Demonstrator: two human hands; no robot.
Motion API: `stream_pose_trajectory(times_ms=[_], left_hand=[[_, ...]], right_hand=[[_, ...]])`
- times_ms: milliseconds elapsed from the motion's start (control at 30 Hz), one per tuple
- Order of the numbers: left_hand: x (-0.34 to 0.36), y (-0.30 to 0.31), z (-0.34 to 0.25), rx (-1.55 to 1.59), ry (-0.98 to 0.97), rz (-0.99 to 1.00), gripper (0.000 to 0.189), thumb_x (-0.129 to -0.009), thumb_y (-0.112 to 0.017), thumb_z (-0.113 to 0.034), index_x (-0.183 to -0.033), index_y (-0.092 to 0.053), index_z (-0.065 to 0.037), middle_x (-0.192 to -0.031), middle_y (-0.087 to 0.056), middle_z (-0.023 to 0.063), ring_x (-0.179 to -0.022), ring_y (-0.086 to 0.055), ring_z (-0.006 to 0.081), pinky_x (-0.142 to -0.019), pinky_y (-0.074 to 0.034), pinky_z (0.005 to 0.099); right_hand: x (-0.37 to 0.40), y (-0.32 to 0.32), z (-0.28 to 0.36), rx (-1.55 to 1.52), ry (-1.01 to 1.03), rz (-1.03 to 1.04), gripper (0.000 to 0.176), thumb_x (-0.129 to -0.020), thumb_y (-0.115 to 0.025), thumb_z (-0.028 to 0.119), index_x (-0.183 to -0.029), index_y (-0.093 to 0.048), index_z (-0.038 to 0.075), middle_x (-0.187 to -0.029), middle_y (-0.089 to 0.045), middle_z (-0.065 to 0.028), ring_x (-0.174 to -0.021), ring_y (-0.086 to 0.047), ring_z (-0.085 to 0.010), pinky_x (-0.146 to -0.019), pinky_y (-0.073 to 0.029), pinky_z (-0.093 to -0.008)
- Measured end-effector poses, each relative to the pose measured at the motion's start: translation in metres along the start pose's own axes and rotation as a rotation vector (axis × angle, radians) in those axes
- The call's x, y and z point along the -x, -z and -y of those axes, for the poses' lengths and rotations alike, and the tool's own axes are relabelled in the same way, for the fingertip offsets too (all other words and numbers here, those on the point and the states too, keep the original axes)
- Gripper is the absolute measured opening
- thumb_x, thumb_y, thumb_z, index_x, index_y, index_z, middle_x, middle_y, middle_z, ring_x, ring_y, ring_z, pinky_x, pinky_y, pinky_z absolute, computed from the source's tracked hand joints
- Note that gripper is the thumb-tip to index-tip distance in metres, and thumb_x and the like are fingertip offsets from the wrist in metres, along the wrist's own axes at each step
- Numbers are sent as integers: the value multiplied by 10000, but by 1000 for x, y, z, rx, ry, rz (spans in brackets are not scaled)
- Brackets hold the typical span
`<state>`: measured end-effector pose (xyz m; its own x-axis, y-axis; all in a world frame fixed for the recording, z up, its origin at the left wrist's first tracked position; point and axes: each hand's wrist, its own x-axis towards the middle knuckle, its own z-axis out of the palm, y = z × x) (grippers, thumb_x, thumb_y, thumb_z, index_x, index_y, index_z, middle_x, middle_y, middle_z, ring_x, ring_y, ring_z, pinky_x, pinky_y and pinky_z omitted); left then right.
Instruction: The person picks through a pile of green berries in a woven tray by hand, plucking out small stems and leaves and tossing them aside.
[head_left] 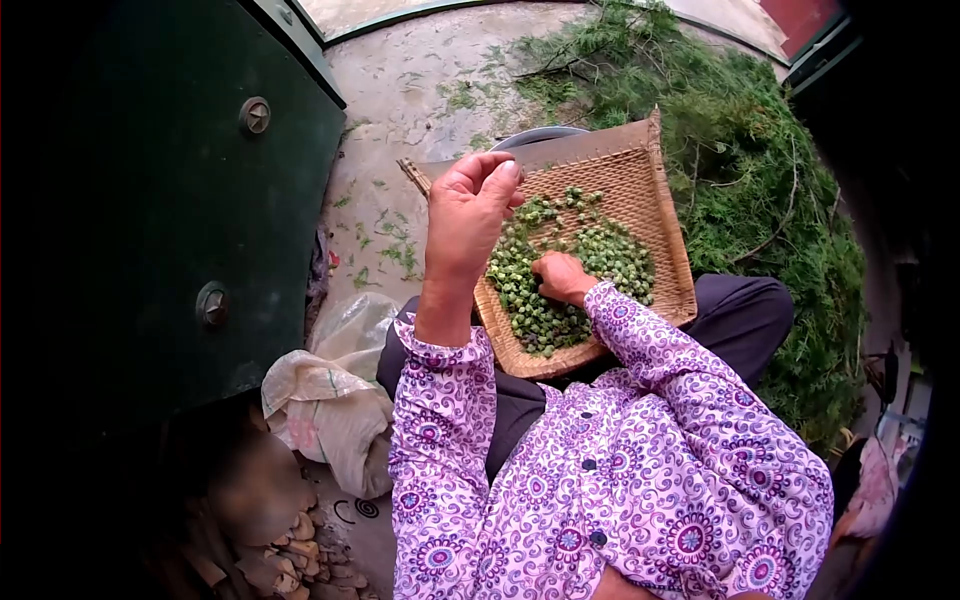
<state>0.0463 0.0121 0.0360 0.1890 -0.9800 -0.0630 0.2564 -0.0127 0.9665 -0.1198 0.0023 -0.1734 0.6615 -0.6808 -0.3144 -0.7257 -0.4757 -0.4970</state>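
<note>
A woven basket tray (672, 245) rests on my lap, tilted, holding a heap of small round green cones (620, 262) with bits of leaf. My left hand (473, 205) is raised over the tray's left edge, its thumb and fingers pinched together; whatever is between them is too small to name. Lower down, my right hand (563, 276) is in among the green cones near the middle of the heap, fingers curled down and their tips hidden.
Cut green branches (760, 170) cover the floor at right. A dark green door (250, 200) stands at left. A pale sack (340, 405) lies by my left knee, with wood pieces (290, 565) below. Behind the tray shows a basin rim (540, 134).
</note>
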Motion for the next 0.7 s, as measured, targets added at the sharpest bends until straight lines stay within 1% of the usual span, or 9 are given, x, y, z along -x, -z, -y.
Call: stream_pose_trajectory(times_ms=[133, 200, 333, 400, 467, 500, 533, 600, 700], left_hand=[[0, -1, -1, -13, -8, -3, 201, -868, -570, -157, -985, -597, 5, -833, -635, 69, -660, -582, 82, -591, -467, 196], [-1, -1, -1, -15, -10, -6, 202, -869, -568, -155, -987, -596, 7, -834, -634, 69, -659, -581, 82, -592, -467, 196], [-1, -1, 1, -46, -6, 0, 203, -869, -566, -148, -992, -595, 10, -840, -632, 70, -657, -579, 83, -591, -467, 198], [-1, -2, -1, -41, -4, 0, 202, -868, -567, -146, -993, -595, 9, -839, -632, 70, -656, -577, 81, -590, -467, 198], [1, 1, 1, -32, 3, -5, 200, -866, -567, -143, -994, -595, 9, -838, -633, 69, -655, -576, 80, -588, -466, 199], [0, 2, 4, -60, -16, 1, 202, -862, -574, -144, -992, -595, 10, -831, -629, 59, -653, -569, 74, -590, -464, 196], [-1, 1, 7, -87, -38, 13, 205, -858, -580, -146, -989, -595, 11, -824, -625, 49, -652, -563, 68, -592, -461, 193], [0, -1, 13, -151, -36, 52, 207, -854, -585, -146, -985, -594, 14, -816, -617, 37, -655, -555, 65, -598, -459, 190], [4, -7, 23, -285, 11, 163, 236, -839, -602, -160, -983, -593, 27, -807, -604, 13, -669, -528, 56, -607, -443, 192]], right_hand=[[6, -4, 7, -54, -81, 41, 109, -632, -585, 74, -729, -600, 26, -759, -603, -187, -772, -590, -362, -702, -474, -429], [11, -5, 10, -83, -80, -142, 140, -634, -585, 92, -743, -575, 5, -736, -580, -218, -743, -575, -377, -701, -461, -446], [1, -17, -1, 8, -75, -29, 122, -645, -608, 112, -722, -588, 20, -739, -598, -210, -780, -592, -374, -696, -473, -429], [3, -25, -16, -57, -37, -133, 139, -646, -623, 126, -732, -597, 20, -700, -604, -200, -711, -602, -361, -657, -479, -416], [10, -4, -13, -487, -97, -99, 117, -674, -616, 98, -743, -599, 5, -635, -606, -156, -592, -606, -271, -578, -484, -365], [18, 12, -9, -729, -239, -7, 99, -707, -615, 82, -747, -593, -6, -598, -592, -88, -538, -583, -156, -518, -468, -297], [27, 28, -4, -782, -236, 8, 84, -731, -600, 63, -742, -580, -18, -604, -577, -38, -514, -555, -101, -486, -453, -259], [41, 45, -3, -887, -236, 33, 74, -756, -593, 67, -755, -557, 2, -605, -539, -10, -503, -507, -83, -438, -386, -225], [59, 62, -9, -1209, -307, 92, 69, -780, -595, 65, -762, -535, 37, -590, -505, 14, -483, -481, -64, -424, -366, -196]])
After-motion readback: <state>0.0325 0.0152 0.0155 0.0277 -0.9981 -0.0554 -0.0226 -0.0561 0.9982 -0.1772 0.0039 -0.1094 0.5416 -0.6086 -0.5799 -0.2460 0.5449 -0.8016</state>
